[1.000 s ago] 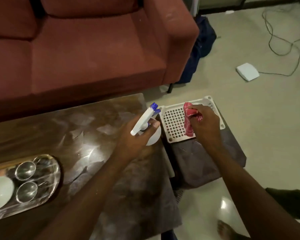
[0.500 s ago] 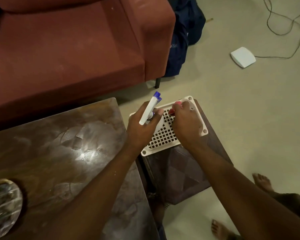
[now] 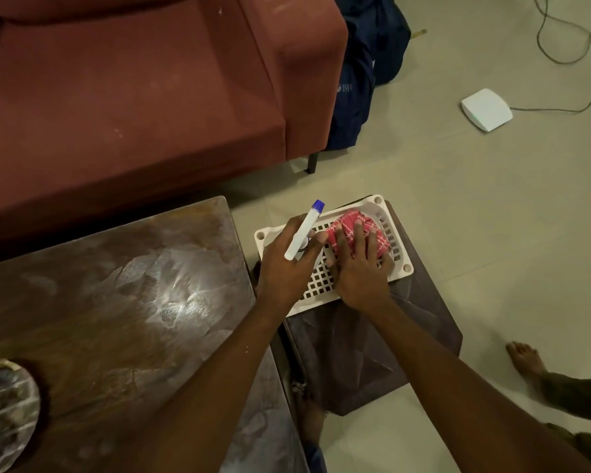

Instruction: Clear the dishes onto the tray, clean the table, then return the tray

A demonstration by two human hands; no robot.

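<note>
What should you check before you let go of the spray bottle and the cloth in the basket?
1. Red cloth inside the white basket: ok, right hand presses it down.
2. Spray bottle over the basket: ok, left hand holds it there.
3. Bottle standing on the basket floor: cannot tell, its base is hidden.
4. Basket steady on the small brown stool: ok, it sits on top.
5. Table wiped: cannot tell, it only shows glare and streaks.
</note>
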